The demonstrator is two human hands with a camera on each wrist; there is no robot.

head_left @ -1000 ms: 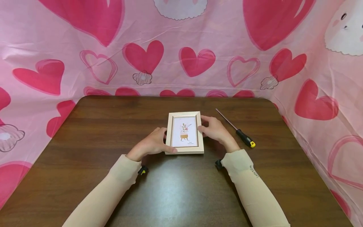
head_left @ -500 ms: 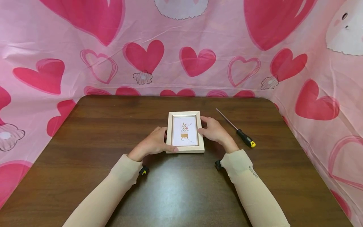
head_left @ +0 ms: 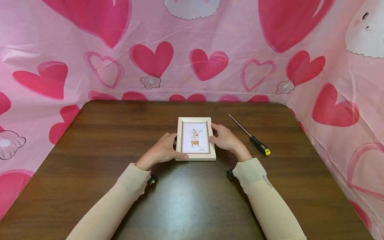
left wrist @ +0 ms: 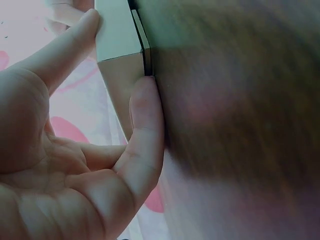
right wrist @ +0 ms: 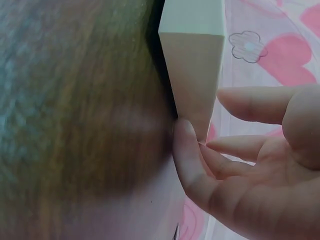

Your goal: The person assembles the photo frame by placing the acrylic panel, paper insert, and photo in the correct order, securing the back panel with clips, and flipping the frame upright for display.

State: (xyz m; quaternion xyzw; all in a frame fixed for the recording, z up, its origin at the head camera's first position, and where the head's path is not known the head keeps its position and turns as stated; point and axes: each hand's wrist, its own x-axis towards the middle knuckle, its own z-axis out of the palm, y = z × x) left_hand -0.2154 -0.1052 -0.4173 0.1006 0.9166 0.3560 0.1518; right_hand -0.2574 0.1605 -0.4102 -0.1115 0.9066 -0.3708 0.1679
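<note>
A pale wooden picture frame (head_left: 201,156), holding a print of a plant in an orange pot (head_left: 195,137), lies face up at the middle of the table. My left hand (head_left: 165,149) grips its near left corner, thumb over the front border and fingers along the side. In the left wrist view, a fingertip (left wrist: 145,95) presses the frame's side, beside a thin ledge (left wrist: 142,37) at its back. My right hand (head_left: 226,137) holds the right side, thumb at the front edge. The right wrist view shows a finger (right wrist: 185,137) curled against the frame's side wall (right wrist: 192,75).
A screwdriver (head_left: 259,145) with a black and yellow handle lies right of my right hand, its shaft pointing away and left. The dark wooden table (head_left: 120,133) is enclosed at the back and sides by a pink heart-patterned cloth (head_left: 210,33).
The frame's near edge has shifted slightly away from me. Both hands keep their hold and barely move; the screwdriver stays where it was.
</note>
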